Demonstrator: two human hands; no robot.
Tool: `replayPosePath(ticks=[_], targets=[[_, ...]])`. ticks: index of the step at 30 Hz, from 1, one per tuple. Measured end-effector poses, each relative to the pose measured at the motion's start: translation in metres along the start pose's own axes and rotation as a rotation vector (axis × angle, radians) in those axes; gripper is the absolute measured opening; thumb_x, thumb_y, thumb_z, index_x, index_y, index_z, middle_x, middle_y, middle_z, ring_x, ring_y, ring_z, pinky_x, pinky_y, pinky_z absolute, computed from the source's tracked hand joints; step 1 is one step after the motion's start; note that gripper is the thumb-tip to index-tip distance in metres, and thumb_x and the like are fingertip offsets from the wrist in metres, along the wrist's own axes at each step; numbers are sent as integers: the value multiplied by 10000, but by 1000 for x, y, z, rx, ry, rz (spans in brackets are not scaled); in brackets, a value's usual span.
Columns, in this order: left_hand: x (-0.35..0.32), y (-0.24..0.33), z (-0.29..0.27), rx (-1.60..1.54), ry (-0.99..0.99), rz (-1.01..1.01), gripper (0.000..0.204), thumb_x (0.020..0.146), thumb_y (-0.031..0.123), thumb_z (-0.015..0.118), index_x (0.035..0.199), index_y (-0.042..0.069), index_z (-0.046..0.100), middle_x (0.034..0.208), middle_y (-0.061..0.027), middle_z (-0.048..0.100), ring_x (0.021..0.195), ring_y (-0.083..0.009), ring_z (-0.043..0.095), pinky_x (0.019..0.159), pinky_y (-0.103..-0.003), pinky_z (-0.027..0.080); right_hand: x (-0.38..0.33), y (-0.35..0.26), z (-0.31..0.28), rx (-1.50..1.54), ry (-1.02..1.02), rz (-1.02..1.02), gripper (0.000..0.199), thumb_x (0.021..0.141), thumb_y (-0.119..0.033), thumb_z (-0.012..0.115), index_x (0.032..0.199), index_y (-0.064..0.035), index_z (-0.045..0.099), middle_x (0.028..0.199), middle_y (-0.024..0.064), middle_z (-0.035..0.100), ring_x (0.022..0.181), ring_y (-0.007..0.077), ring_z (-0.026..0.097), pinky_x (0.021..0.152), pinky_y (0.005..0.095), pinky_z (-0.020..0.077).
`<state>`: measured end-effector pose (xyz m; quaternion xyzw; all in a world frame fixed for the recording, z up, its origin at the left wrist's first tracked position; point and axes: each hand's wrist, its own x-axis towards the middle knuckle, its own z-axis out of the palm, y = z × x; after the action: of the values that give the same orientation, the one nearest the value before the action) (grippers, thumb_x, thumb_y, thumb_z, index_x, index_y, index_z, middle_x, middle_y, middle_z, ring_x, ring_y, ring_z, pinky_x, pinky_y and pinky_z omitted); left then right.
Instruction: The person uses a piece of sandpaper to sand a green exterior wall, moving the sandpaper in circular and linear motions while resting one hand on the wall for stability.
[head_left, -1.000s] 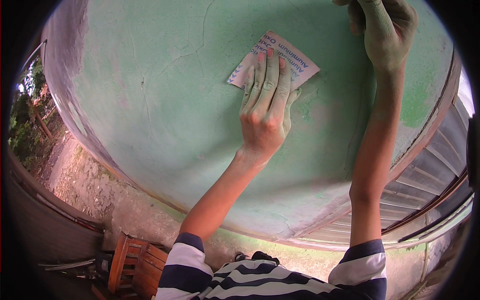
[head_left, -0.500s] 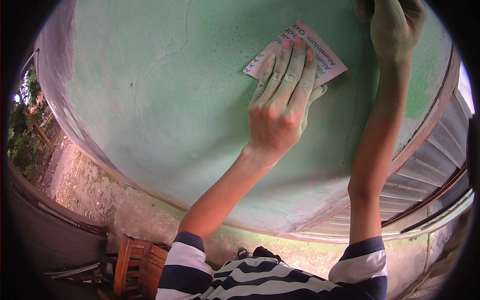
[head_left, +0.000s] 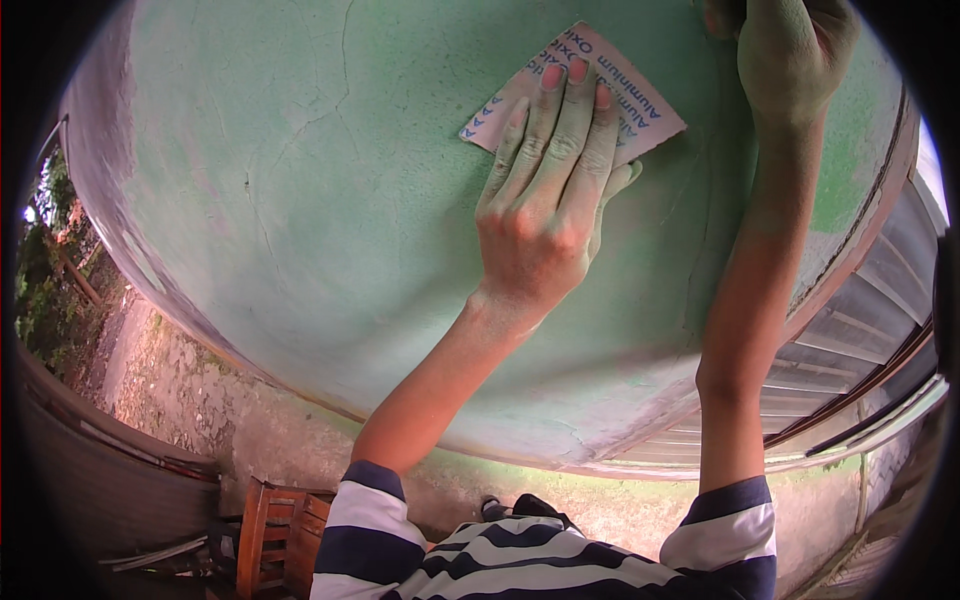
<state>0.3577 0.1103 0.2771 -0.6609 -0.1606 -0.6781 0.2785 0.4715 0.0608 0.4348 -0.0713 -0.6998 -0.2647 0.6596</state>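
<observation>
My left hand (head_left: 545, 195) presses a piece of sandpaper (head_left: 650, 115) against a green painted wall (head_left: 380, 220). Its fingers lie over the pinkish, printed backing, and the thumb sits by the lower edge. Pale dust coats the fingers and wrist. At the upper right, my right hand (head_left: 795, 60) is raised close to the wall, also dusty. The top edge of the view cuts it off, so most of its fingers and anything in them are hidden. Fine cracks run through the paint, and a whitish patch shows low on the wall.
Behind me at lower left stands a brown wooden chair (head_left: 280, 540). Grey slatted panels (head_left: 840, 350) line the right side. A worn concrete floor (head_left: 290, 440) runs below the wall, with green plants (head_left: 50, 270) at far left.
My left hand has slid the sandpaper a little to the left and up along the wall. My right hand has hardly moved.
</observation>
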Motion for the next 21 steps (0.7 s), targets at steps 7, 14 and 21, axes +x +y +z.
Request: replayPosePath(ticks=[7,14,21], targets=[[-115,16,-28,-14,-261,-69,426,803,221,712,1191,49,677,1273,-130,632,1245,-293,560,1046,-423,441,-12,5,24,89,15,42,421,940,-319,649,606,-62,660,444,-16,513,334,29,412,310,205,288],[6,3,0,-46,-15,-5,436,820,198,700,1214,19,652,1305,-132,609,1268,-318,532,1048,-452,437,9,1,-10,31,-57,-81,435,941,-322,649,592,-63,648,426,-26,490,334,20,407,314,195,280],[-71,8,-24,-20,-196,13,386,894,117,614,1232,-70,605,1294,-270,567,1262,-443,494,1046,-535,413,-3,-14,4,100,-61,31,414,917,-306,651,578,-67,654,436,-13,509,362,42,450,345,216,327]])
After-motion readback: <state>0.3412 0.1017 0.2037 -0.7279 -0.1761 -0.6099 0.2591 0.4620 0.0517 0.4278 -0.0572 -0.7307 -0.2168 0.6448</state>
